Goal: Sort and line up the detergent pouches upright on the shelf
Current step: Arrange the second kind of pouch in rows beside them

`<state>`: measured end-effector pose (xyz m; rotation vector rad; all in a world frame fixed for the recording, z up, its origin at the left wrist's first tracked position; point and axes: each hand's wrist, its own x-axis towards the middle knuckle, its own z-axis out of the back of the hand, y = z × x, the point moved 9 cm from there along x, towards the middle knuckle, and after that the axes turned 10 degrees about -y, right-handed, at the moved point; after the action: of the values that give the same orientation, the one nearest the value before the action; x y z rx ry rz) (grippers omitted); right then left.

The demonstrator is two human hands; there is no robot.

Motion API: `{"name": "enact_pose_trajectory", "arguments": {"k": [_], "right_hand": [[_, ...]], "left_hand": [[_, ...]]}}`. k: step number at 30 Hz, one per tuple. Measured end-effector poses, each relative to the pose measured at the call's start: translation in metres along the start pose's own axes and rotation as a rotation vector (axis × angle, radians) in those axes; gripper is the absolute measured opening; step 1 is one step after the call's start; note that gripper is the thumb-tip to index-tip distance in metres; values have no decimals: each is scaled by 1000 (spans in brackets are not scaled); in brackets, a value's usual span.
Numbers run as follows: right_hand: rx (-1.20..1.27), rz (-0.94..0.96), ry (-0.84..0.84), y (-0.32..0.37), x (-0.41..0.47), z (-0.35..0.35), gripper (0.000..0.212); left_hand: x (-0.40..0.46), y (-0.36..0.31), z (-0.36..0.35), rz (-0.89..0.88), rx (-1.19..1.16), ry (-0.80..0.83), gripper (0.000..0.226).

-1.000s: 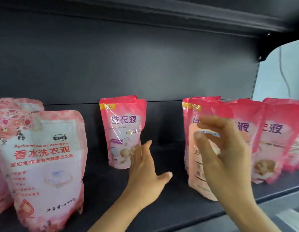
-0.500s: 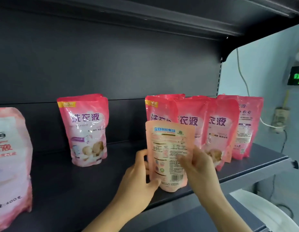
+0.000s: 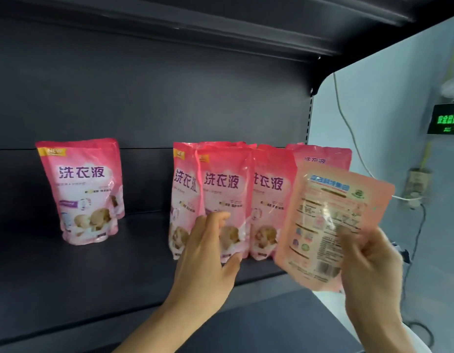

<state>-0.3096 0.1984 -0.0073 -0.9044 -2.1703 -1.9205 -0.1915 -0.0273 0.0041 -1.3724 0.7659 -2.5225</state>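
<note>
Two hands: left (image 3: 208, 261); right (image 3: 368, 266); one pale pouch (image 3: 327, 225); one shelf (image 3: 93, 276); one green sign (image 3: 447, 122); pink pouches (image 3: 228, 200), at least six, some hidden behind others.

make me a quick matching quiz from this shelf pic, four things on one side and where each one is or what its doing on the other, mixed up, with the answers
Column one:
1. lone pouch
2. pale pouch
3. left hand
4. green sign

Column two:
A. on the wall, right of the shelf
B. held tilted, back label to the camera
C. fingers spread against the clustered pouches
D. stands upright by itself, left on the shelf

Pairs: 1-D, 2-B, 3-C, 4-A
</note>
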Motion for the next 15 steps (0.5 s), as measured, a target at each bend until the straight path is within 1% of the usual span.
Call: {"name": "enact_pose_trajectory", "arguments": {"k": [2,6,9,12,15], "right_hand": [[-83,9,-103,-12,25,17,20],[-211,26,-203,-34,69,33,8],[-277,27,-293,-48,96,44,10],[-323,2,-331,-61,114,45,12],[-354,-15,-315,-69,126,35,15]], "left_hand": [[1,-5,-10,15,0,3,55],[2,-11,-26,39,12,0,52],[3,-14,-38,40,30,-1,52],[5,-18,-49,32,32,-3,55],[8,-22,-58,5,87,-6,58]]}}
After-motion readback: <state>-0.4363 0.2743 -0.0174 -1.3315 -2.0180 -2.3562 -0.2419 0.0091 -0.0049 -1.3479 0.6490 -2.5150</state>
